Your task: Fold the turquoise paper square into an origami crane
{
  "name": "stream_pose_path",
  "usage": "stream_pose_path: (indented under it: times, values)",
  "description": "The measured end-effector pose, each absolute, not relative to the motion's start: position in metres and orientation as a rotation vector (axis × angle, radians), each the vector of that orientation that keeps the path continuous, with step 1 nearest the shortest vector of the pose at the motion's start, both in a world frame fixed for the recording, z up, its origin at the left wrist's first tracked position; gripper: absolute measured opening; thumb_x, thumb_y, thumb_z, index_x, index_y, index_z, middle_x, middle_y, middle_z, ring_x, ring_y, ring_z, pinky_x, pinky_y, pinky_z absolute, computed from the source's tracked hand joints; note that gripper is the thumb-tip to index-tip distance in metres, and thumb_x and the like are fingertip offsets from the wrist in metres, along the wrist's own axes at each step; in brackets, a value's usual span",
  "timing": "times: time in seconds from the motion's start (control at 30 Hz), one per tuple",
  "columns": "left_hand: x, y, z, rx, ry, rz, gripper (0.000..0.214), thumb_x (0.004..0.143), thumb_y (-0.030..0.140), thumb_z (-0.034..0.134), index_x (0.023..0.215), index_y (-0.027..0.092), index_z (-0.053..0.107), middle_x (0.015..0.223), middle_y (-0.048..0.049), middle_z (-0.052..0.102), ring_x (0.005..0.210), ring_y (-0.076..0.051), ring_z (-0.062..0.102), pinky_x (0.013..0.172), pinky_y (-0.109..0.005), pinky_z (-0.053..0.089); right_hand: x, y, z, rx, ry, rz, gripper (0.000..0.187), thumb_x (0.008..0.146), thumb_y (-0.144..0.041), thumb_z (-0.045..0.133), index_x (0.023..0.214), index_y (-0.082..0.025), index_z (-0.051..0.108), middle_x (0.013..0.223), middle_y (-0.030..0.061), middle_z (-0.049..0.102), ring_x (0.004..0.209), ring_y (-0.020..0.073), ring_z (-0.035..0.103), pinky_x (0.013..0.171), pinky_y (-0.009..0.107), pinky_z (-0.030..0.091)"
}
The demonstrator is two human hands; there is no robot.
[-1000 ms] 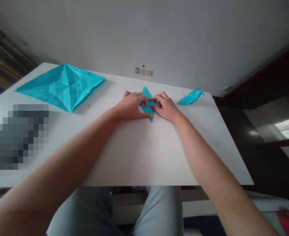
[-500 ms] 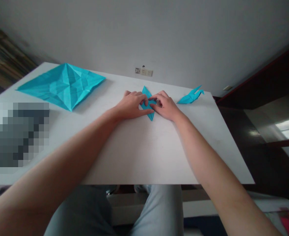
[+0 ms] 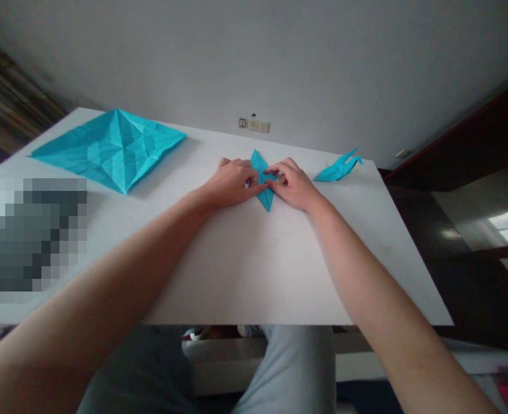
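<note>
A small piece of blue folded paper (image 3: 266, 201), pointed at its far and near ends, lies on the white table between my hands. My left hand (image 3: 235, 183) rests at its left side, fingers curled and thumb stretched across the paper. From the right, my right hand (image 3: 291, 183) pinches the paper's right side between thumb and fingers. My fingers hide parts of the paper's left and right edges. To the right of that hand stands a blue origami crane (image 3: 339, 169), touched by neither hand.
A large creased sheet of blue paper (image 3: 111, 149) lies spread at the table's far left. Below it, a pixelated grey patch (image 3: 25, 236) covers something. The white table (image 3: 245, 270) meets a grey wall with sockets (image 3: 254, 124). My knees are under the near edge.
My fingers have shifted slightly on the folded paper, and my left thumb lies a little higher, baring more of its near half. The whole view has moved slightly.
</note>
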State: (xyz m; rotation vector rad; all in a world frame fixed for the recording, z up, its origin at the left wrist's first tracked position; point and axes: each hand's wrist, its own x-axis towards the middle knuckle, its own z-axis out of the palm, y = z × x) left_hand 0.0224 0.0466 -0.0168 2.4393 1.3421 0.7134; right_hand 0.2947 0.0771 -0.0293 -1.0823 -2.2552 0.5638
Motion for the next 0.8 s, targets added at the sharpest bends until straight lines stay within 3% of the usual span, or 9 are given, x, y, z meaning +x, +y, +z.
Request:
stream_pose_path:
  times: [0.4, 0.8]
  values:
    - [0.0227, 0.0452, -0.0144, 2.463, 1.368, 0.674, 0.044, 0.11, 0.053, 0.07, 0.078, 0.025, 0.059, 0.1, -0.0139, 0.077, 0.114, -0.04, 0.077, 0.114, -0.064, 0.053, 0.296, 0.0807, -0.0342, -1.068, -2.233, 0.569, 0.032, 0.11, -0.041, 0.088, 0.139, -0.026, 0.092, 0.135, 0.0102, 0.079, 0.097, 0.025, 0.07, 0.102, 0.047, 0.065]
    - [0.0232, 0.0444, -0.0137, 2.447, 1.353, 0.675, 0.043, 0.108, 0.056, 0.076, 0.081, 0.025, 0.063, 0.102, -0.0132, 0.08, 0.116, -0.041, 0.079, 0.113, -0.062, 0.052, 0.2939, 0.0795, -0.0319, -1.084, -2.212, 0.58, 0.035, 0.109, -0.038, 0.088, 0.141, -0.025, 0.089, 0.138, 0.0113, 0.081, 0.095, 0.0246, 0.068, 0.101, 0.047, 0.065]
